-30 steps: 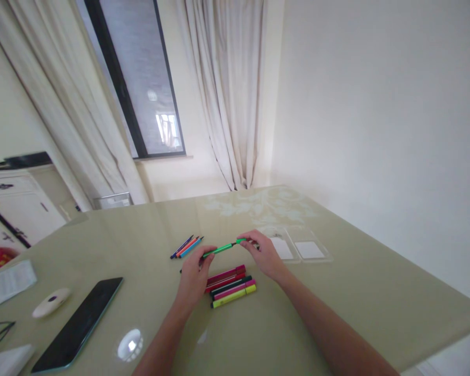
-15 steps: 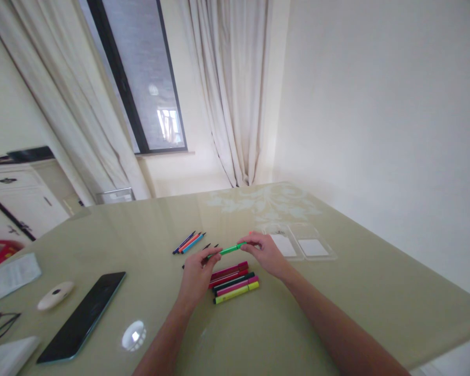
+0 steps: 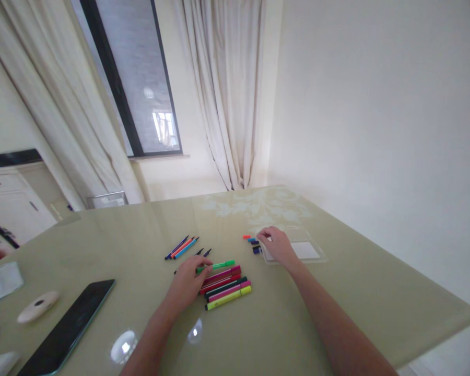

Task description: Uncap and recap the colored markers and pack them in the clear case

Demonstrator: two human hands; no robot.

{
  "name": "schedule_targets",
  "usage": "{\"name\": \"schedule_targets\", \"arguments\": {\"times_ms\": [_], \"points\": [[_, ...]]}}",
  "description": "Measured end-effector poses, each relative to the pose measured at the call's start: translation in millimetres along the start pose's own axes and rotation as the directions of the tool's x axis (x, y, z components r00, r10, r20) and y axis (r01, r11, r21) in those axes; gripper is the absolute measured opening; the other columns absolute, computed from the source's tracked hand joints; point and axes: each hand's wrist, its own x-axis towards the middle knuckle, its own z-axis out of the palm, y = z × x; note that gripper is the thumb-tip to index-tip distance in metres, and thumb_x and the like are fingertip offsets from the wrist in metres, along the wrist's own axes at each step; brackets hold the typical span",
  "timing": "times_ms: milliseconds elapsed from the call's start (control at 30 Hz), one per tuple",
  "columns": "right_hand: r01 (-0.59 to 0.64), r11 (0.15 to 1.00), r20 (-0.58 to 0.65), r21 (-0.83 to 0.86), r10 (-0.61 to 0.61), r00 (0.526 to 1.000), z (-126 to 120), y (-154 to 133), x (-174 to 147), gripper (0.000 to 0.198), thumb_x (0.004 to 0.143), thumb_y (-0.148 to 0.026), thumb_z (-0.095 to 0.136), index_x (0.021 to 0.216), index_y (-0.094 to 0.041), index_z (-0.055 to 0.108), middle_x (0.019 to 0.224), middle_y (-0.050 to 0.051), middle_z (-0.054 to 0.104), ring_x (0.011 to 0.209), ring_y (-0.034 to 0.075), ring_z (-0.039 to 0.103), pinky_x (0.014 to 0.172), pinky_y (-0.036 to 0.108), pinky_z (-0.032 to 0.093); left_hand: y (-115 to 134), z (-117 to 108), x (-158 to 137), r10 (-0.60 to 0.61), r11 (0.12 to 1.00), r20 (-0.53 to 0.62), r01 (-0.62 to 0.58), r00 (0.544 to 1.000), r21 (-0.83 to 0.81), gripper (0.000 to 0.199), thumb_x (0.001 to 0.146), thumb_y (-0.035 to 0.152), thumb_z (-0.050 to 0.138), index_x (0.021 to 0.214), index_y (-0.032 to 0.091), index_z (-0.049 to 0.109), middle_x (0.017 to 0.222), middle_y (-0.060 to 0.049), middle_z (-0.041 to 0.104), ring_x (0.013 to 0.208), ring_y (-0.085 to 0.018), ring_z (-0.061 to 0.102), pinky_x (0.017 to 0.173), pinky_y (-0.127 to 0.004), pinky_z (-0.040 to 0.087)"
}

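A green marker [image 3: 224,265] lies at the far side of a row of capped markers, and my left hand [image 3: 188,279] has its fingertips closed on its left end. The row beside it includes a crimson marker [image 3: 225,273], a dark green marker [image 3: 229,288], a pink marker [image 3: 231,293] and a yellow marker [image 3: 229,298]. To the right, my right hand [image 3: 274,244] hovers over the left part of a clear plastic case [image 3: 321,253]. Its thumb and fingers are pinched together; whatever they hold, if anything, is hidden.
Several loose caps [image 3: 254,246] sit left of the case. Uncapped pens [image 3: 182,247] lie farther back, left of centre. Toward the left edge are a black-screened tablet [image 3: 68,329], a pale oval device [image 3: 38,307] and a light blue mask-like sheet [image 3: 2,282].
Both hands held the green marker above the table; now it lies lower, by the row, under my left hand. My right hand has let go of it and moved right to the case.
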Motion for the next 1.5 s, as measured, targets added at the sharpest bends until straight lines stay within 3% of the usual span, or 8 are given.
{"name": "schedule_targets", "arguments": {"times_ms": [100,367,567,800,967,1067,1300,1500], "points": [[0.036,0.993,0.116,-0.109,-0.023,0.993,-4,10,0,0.011,0.086,-0.025,0.070,0.080,-0.020,0.079,0.088,0.007,0.073,0.089,0.022,0.066,0.084,0.034,0.048,-7,-4,1,0.027,1.000,0.011,-0.027,1.000,0.007,0.027,0.088,0.040,0.058,0.092,0.024,0.079,0.102,-0.008,0.079,0.100,-0.027,0.071,0.094,-0.042,0.052],[0.152,0.938,0.230,-0.313,-0.080,0.970,-3,-9,-9,0.006,0.079,-0.019,0.079,0.077,-0.024,0.080,0.101,0.007,0.069,0.098,0.025,0.063,0.088,0.036,0.043,-40,-24,4,-0.146,0.969,-0.266,0.191,0.953,0.154,0.025,0.085,0.035,0.057,0.093,0.023,0.076,0.092,-0.010,0.077,0.077,-0.029,0.070,0.077,-0.044,0.054],[0.186,0.912,0.278,-0.365,-0.084,0.957,0,-12,-13,0.010,0.080,-0.017,0.075,0.079,-0.025,0.080,0.106,0.007,0.069,0.102,0.026,0.062,0.091,0.038,0.042,-36,-20,0,-0.080,0.963,-0.146,0.115,0.986,0.243,0.018,0.083,0.036,0.064,0.087,0.024,0.078,0.092,-0.009,0.076,0.091,-0.031,0.069,0.087,-0.046,0.052],[0.222,0.910,0.322,-0.351,-0.105,0.941,6,-20,-18,0.009,0.083,-0.016,0.072,0.082,-0.023,0.078,0.109,0.007,0.068,0.109,0.027,0.059,0.096,0.042,0.039,-32,-14,3,-0.042,0.945,-0.137,0.084,0.990,0.317,0.021,0.089,0.035,0.060,0.090,0.024,0.078,0.098,-0.010,0.074,0.101,-0.031,0.067,0.095,-0.046,0.050],[0.214,0.917,0.327,-0.336,-0.100,0.940,8,-23,-20,0.009,0.083,-0.015,0.071,0.083,-0.022,0.076,0.110,0.008,0.068,0.109,0.026,0.058,0.095,0.041,0.039,-46,-26,4,-0.147,0.892,-0.376,0.287,0.915,0.350,0.042,0.099,0.032,0.039,0.115,0.018,0.074,0.119,-0.016,0.070,0.110,-0.032,0.063,0.099,-0.047,0.049],[0.235,0.915,0.333,-0.327,-0.121,0.935,9,-22,-20,0.008,0.084,-0.016,0.070,0.084,-0.021,0.076,0.109,0.008,0.069,0.108,0.026,0.059,0.095,0.040,0.039,-58,-34,2,-0.255,0.836,-0.418,0.416,0.872,0.358,0.041,0.098,0.030,0.039,0.122,0.021,0.071,0.132,-0.016,0.066,0.113,-0.037,0.060,0.096,-0.053,0.048],[0.239,0.922,0.294,-0.304,-0.148,0.944,11,-25,-19,0.009,0.089,-0.015,0.066,0.090,-0.021,0.072,0.106,0.008,0.071,0.107,0.027,0.062,0.093,0.039,0.040,-73,-40,0,-0.339,0.818,-0.426,0.486,0.839,0.308,0.034,0.093,0.039,0.052,0.103,0.015,0.074,0.111,-0.019,0.071,0.102,-0.036,0.065,0.091,-0.047,0.050],[0.203,0.978,0.217,-0.056,-0.187,0.958,17,-28,-16,0.009,0.095,-0.020,0.059,0.101,-0.021,0.065,0.096,0.005,0.074,0.092,0.022,0.068,0.084,0.034,0.045,-70,-49,-2,-0.384,0.845,-0.463,0.506,0.798,0.171,0.027,0.088,0.038,0.054,0.090,0.018,0.072,0.095,-0.018,0.074,0.094,-0.036,0.069,0.083,-0.047,0.052]]}}
